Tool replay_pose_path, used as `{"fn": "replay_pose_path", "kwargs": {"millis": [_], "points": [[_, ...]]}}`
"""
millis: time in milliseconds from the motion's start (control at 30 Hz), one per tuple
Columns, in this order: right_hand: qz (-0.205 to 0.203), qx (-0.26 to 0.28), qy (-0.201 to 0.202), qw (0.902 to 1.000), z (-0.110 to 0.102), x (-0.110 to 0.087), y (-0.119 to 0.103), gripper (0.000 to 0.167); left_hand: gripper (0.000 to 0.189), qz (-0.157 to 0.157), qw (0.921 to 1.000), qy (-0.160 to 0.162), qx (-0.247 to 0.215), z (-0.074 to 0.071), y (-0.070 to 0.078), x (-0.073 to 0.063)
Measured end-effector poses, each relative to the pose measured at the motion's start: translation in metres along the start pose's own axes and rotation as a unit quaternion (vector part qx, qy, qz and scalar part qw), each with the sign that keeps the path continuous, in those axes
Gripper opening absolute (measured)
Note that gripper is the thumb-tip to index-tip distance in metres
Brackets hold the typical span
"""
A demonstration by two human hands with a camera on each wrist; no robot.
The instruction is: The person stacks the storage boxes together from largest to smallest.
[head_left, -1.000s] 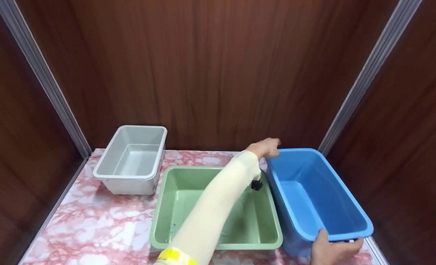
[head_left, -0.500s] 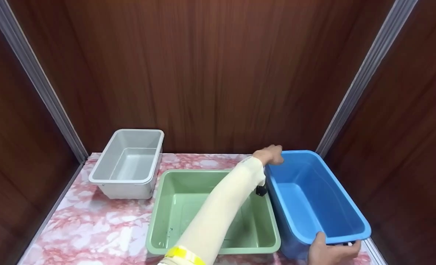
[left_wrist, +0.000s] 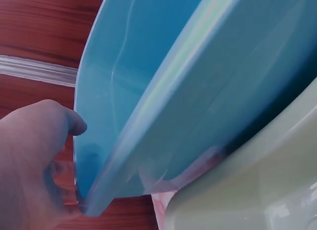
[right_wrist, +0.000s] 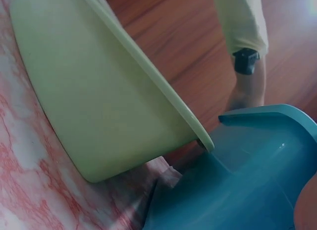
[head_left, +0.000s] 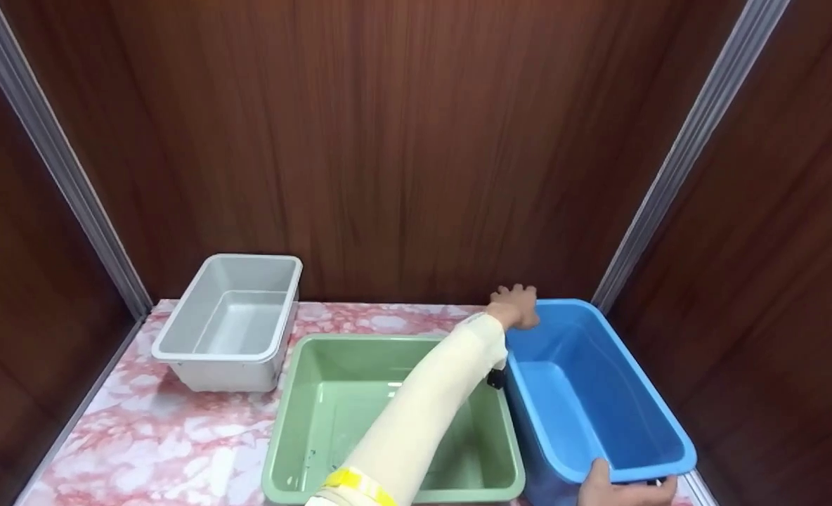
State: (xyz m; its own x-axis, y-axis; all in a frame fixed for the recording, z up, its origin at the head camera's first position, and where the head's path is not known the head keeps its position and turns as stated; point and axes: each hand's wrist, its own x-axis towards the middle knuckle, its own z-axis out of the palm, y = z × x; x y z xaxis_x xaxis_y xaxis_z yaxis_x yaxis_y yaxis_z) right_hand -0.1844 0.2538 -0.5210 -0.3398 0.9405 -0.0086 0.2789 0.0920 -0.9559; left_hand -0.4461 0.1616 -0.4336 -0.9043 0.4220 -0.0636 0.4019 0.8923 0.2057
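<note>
A deep blue plastic bin (head_left: 627,400) stands at the right. My right hand (head_left: 623,488) grips its near rim, thumb over the inside and fingers under the lip; little of this hand (right_wrist: 307,205) shows in the right wrist view. My left hand (head_left: 516,306) is at the bin's far left corner, its fingers spread and the thumb touching the rim. In the left wrist view, the left hand (left_wrist: 29,160) has its thumb at the blue rim and blurred fingers outside. Under my left arm lies a green plastic tub (head_left: 296,400), close beside the blue bin.
A smaller light grey bin (head_left: 286,316) stands at the back left. Brown wood panels (head_left: 388,140) with metal corner strips (head_left: 683,147) close in the pink marbled table (head_left: 142,429) at the back and sides.
The view has tilted and shifted slightly, so everything sits lower and further left. My left hand's fingers, curled half a second ago, are now spread. The right hand keeps its grip.
</note>
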Motion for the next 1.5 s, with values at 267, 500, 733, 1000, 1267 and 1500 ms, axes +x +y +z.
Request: {"fn": "replay_pose_path", "kwargs": {"millis": [267, 500, 733, 1000, 1267, 1500], "points": [[0.018, 0.016, 0.000, 0.9997, 0.002, -0.009, 0.000, 0.089, 0.025, -0.001, 0.9987, -0.013, -0.049, 0.004, -0.007, -0.001], [-0.024, 0.014, 0.037, 0.9989, 0.007, -0.011, 0.001, 0.087, 0.019, 0.002, 0.9928, -0.026, -0.117, 0.001, -0.017, -0.003], [-0.043, 0.012, 0.068, 0.9967, 0.010, -0.011, 0.002, 0.087, 0.029, 0.031, 0.9925, -0.010, -0.118, -0.003, -0.019, -0.002], [-0.027, 0.083, 0.063, 0.9942, 0.011, -0.014, -0.009, 0.088, 0.044, 0.044, 0.9915, -0.002, -0.123, -0.021, -0.024, -0.002], [-0.010, 0.178, -0.007, 0.9839, 0.008, -0.017, -0.031, 0.087, 0.048, 0.047, 0.9894, 0.021, -0.136, -0.049, -0.041, -0.006], [-0.048, 0.292, -0.047, 0.9540, 0.005, -0.015, -0.049, 0.089, 0.046, 0.064, 0.9815, 0.032, -0.178, -0.071, -0.053, -0.013]]}}
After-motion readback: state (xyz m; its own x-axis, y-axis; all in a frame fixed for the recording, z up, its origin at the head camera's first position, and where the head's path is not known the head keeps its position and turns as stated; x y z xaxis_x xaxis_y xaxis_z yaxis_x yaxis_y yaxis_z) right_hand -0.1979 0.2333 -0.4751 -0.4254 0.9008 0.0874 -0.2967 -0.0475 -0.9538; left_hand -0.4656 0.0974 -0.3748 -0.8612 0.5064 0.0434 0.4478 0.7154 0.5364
